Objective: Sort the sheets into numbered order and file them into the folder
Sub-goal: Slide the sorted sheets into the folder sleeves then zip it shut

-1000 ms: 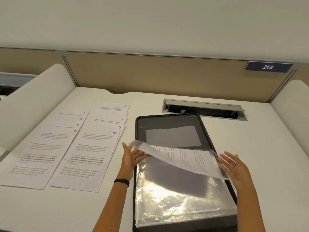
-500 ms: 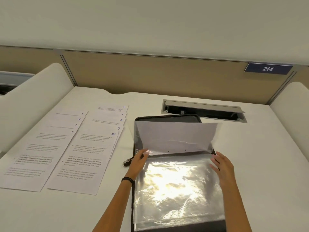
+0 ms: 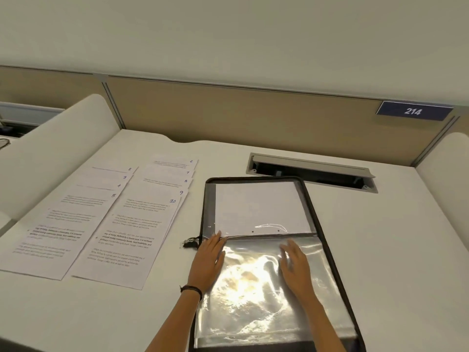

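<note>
A black zip folder (image 3: 322, 224) lies open on the desk. On its far half a plastic sleeve with a white sheet inside (image 3: 261, 207) lies flat. Its near half shows a stack of shiny clear sleeves (image 3: 253, 295). My left hand (image 3: 209, 260) rests flat on the sleeves' left edge by the spine. Flat on the sleeves further right lies my right hand (image 3: 295, 265); neither hand grips anything. Left of the folder two fanned columns of printed sheets lie: one numbered 2 to 5 (image 3: 61, 224), the other 6 to 10 (image 3: 132, 235).
The folder's zip pull (image 3: 190, 242) lies on the desk beside my left hand. A grey cable hatch (image 3: 312, 168) sits open behind the folder. A tan partition (image 3: 228, 110) with a "214" plate (image 3: 413, 111) closes the back; white curved dividers (image 3: 55, 148) flank the desk.
The sleeve holding the sheet was lifted by my left hand, swung over the spine, and now lies flat on the far half. Both hands have come down onto the clear sleeves.
</note>
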